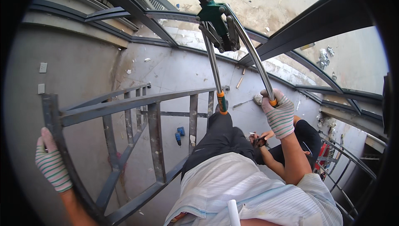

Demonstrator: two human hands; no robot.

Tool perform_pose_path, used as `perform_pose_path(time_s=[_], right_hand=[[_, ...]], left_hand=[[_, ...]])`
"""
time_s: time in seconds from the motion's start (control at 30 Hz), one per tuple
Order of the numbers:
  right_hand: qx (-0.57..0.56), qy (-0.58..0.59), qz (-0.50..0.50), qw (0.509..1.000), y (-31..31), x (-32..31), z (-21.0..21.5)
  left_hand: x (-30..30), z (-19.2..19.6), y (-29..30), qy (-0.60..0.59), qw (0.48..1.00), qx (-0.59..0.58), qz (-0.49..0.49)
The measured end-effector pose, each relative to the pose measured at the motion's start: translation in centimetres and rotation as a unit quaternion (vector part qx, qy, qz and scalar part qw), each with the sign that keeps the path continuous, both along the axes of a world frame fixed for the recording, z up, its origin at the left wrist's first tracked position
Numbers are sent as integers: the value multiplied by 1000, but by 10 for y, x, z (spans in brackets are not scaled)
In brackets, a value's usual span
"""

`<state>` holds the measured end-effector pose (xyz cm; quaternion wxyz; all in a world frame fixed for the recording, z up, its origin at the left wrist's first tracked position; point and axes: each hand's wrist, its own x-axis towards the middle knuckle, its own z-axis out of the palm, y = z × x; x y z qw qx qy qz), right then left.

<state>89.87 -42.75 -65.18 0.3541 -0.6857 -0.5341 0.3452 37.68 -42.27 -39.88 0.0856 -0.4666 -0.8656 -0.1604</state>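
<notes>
Pale striped shirt cloth (232,180) on the wearer's own body spreads across the bottom of the view, with a smooth white tube-like piece (233,212) in front of it. Black trousers (216,136) show beyond its hem.

From the wearer's right side, the right hand (279,113), in a white knitted glove with green and pink stripes, is wrapped around the orange-tipped end of one handle of a long-armed hand tool (220,22) with a dark green head and two shiny steel handles. That tool stands head-up before the wearer, its handles spread apart; the other handle's orange-and-green grip (222,103) ends just above the knee, free of any hand.

At far left, the left hand (53,163), gloved alike, lies against the upright of a grey, scuffed metal ladder-like frame (156,140); how far its fingers close around the bar I cannot tell.

Beyond the frame's rungs, a blue-and-black cordless drill (178,135) lies on the pale, littered floor (141,66). Near the right forearm, another person in black (308,136) holds a dark phone-like object (259,142).
</notes>
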Motion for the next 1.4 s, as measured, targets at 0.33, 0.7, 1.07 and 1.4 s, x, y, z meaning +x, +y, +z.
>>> perform_pose_path(time_s=[0.33, 0.7, 1.07, 1.4], right_hand=[[-31, -28, -1, 999, 19, -10, 93], [-41, 12, 83, 996, 51, -48, 137], [-59, 40, 170, 983, 121, -89, 136], [-87, -13, 267, 960, 198, -113, 152]], left_hand=[[29, 11, 10, 30, 998, -56, -26], [-5, 3, 8, -317, 946, 64, -24], [-25, -5, 5, -324, 946, 31, -7], [18, 28, 21, -271, 963, 9, 15]])
